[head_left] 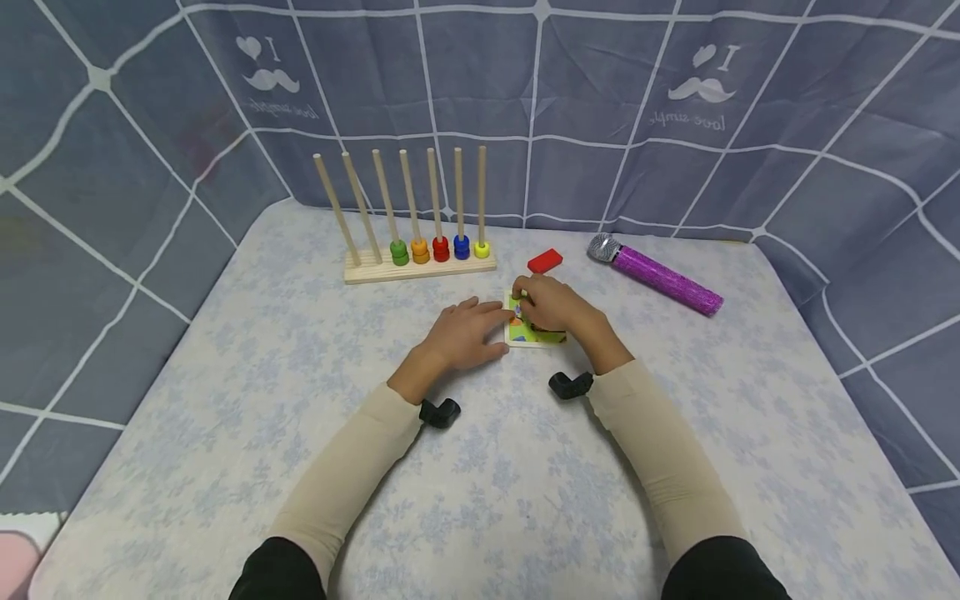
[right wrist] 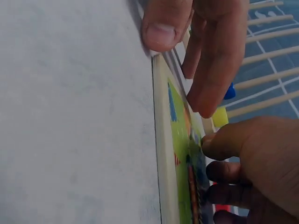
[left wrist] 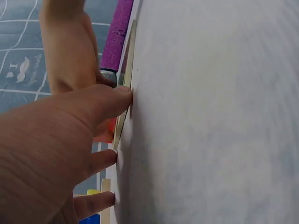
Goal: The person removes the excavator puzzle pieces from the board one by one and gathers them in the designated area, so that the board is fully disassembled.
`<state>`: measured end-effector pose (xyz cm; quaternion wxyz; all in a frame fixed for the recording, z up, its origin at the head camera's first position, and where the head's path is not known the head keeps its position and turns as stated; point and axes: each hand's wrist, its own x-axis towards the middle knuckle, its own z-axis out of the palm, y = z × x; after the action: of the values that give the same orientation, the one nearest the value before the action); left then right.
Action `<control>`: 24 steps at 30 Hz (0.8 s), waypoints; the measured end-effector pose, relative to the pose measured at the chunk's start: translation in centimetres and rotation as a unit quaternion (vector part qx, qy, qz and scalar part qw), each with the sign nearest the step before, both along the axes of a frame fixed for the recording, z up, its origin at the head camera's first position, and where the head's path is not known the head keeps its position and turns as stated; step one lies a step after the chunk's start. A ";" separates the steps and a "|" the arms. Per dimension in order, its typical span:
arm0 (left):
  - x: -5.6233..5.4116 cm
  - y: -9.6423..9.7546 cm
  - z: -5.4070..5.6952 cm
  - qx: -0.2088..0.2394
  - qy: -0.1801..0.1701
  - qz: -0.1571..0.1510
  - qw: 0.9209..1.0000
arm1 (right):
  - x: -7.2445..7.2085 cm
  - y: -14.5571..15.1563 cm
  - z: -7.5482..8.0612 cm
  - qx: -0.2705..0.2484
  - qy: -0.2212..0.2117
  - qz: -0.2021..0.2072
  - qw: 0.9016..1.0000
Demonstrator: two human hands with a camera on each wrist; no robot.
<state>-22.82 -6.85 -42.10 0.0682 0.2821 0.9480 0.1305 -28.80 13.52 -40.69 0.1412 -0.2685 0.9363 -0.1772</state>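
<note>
A small wooden-framed picture board [head_left: 536,339], with a bright green printed face, lies flat between the two hands. My left hand [head_left: 467,335] steadies its left side, fingers spread, the thumb by the near corner and a fingertip over the frame. In the left wrist view that thumb [left wrist: 112,100] touches the pale wooden edge [left wrist: 133,46]. Over the board's far part is my right hand [head_left: 551,302], fingers bent down toward the picture. The right wrist view shows its thumb [right wrist: 222,140] and fingertips at the green surface [right wrist: 175,135]; whether they pinch anything is hidden.
Just beyond the board lies a red block [head_left: 545,261]. A wooden peg rack [head_left: 420,268] with coloured beads stands at the back left. At the back right rests a glittery purple microphone [head_left: 667,282]. Grey-blue checked cloth [head_left: 487,92] hangs behind the table [head_left: 510,500].
</note>
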 end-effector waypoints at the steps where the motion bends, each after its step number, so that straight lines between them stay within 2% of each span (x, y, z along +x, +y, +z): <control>1: 0.0 0.1 -0.1 0.001 0.004 -0.005 1.000 | -0.3 -0.1 -0.1 -0.009 -0.017 -0.001 1.000; 4: 0.0 0.2 -0.2 0.000 0.020 -0.011 1.000 | -1.0 -0.2 -0.5 -0.032 -0.053 -0.004 0.998; 6: -0.1 0.2 -0.3 0.001 0.027 -0.010 1.000 | -1.3 -0.2 -0.8 -0.039 -0.057 -0.007 0.998; 10: -0.1 0.0 -0.6 0.001 0.027 -0.004 1.000 | -1.4 -0.6 -1.3 -0.043 -0.045 -0.005 0.998; 17: 0.0 0.0 -1.0 0.001 0.032 0.005 0.999 | -1.3 -1.5 -1.6 -0.002 -0.002 -0.011 1.000; 24: -0.1 0.1 -1.2 -0.005 0.037 0.010 0.999 | -1.1 -1.2 -1.5 0.006 0.012 -0.003 1.000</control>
<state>-22.96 -6.77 -43.31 0.0329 0.2770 0.9533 0.1155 -29.94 12.31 -42.21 0.1309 -0.2670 0.9397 -0.1687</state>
